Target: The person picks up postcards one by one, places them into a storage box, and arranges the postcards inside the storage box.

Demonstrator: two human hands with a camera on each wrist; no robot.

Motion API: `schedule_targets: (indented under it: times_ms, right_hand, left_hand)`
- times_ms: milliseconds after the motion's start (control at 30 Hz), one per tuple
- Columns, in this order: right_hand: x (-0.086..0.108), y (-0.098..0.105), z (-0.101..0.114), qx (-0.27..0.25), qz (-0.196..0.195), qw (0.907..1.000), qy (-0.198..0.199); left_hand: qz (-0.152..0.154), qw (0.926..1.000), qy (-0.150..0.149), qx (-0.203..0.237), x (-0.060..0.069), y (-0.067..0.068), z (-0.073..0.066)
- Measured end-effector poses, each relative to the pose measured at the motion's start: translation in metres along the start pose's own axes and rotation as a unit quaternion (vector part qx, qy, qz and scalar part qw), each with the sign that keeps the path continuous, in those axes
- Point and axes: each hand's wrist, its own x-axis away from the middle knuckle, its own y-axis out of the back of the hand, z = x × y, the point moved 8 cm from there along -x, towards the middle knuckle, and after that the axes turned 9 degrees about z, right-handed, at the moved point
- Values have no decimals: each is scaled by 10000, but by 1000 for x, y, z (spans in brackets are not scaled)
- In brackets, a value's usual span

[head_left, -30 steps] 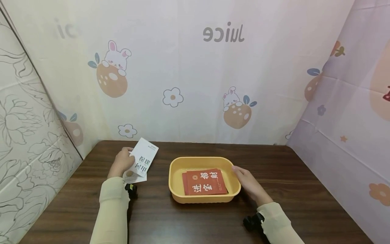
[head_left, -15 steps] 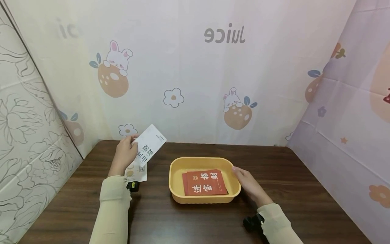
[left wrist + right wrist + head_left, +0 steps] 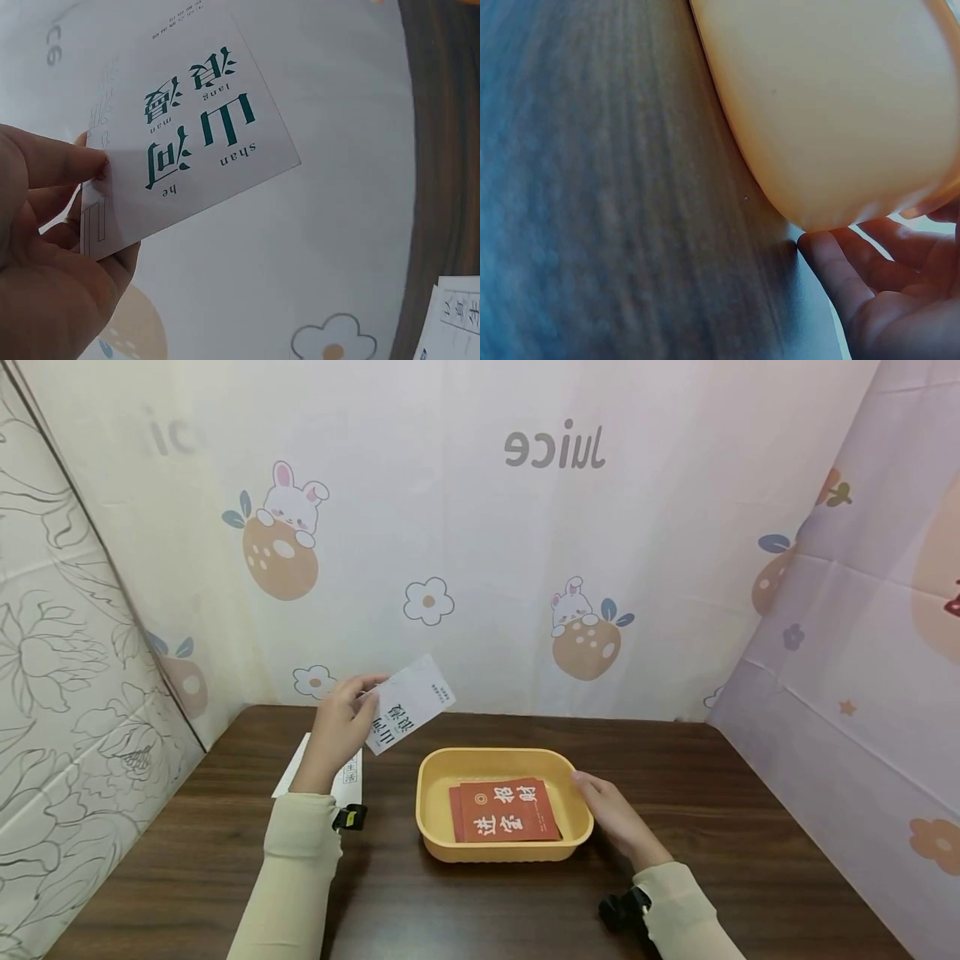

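Between thumb and fingers my left hand (image 3: 341, 727) pinches a white card (image 3: 411, 703) with dark green characters, held up above the table's back edge. In the left wrist view this card (image 3: 187, 142) is tilted, gripped at one end. Below my left forearm more white cards (image 3: 349, 781) lie on the table, partly hidden by the arm. My right hand (image 3: 617, 814) touches the right side of a yellow plastic basket (image 3: 495, 852). Its fingertips rest against the basket's outer wall (image 3: 840, 112) in the right wrist view. Red cards (image 3: 510, 810) with white characters lie flat in the basket.
The dark wooden table (image 3: 465, 910) ends at a printed cloth (image 3: 510, 527) hanging behind it. More patterned cloth (image 3: 885, 610) hangs along the right side, and a flower-line cloth (image 3: 67, 693) along the left.
My left hand has lifted the white card off the left-hand cards and carried it up and to the right. The right hand and basket have stayed put.
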Motion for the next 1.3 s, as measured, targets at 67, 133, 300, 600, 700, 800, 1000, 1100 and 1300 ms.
schedule_targets:
  times_ms: [67, 133, 300, 600, 700, 800, 1000, 1100, 1300]
  right_hand:
    - [0, 0, -1, -42, -36, 10000, -14]
    - [0, 0, -1, 7, -19, 10000, 0]
    - [1, 0, -2, 65, -34, 10000, -30]
    - [3, 1, -1, 62, 9, 10000, -12]
    - [2, 1, -1, 75, 1, 10000, -11]
    - [1, 2, -2, 96, -40, 9999, -26]
    - [-1, 2, -1, 143, -45, 9999, -37]
    - [-2, 2, -2, 147, -45, 9999, -40]
    - [-3, 2, -3, 129, -35, 9999, -50]
  left_hand:
    - [34, 10000, -76, -15, 0, -3, -6]
    - [63, 9999, -129, -6, 0, -5, -11]
    - [234, 9994, -213, 172, 0, -15, -19]
    - [766, 9938, -725, 339, 3, -47, -51]
    - [983, 9903, -917, 363, 4, -59, -62]
    - [1156, 9879, -945, 424, 5, -68, -68]
    - [1357, 9859, -888, 421, 7, -79, -74]
    - [1482, 9844, -849, 411, 9, -84, -77]
    - [2051, 9762, -504, 483, 8, -99, -77]
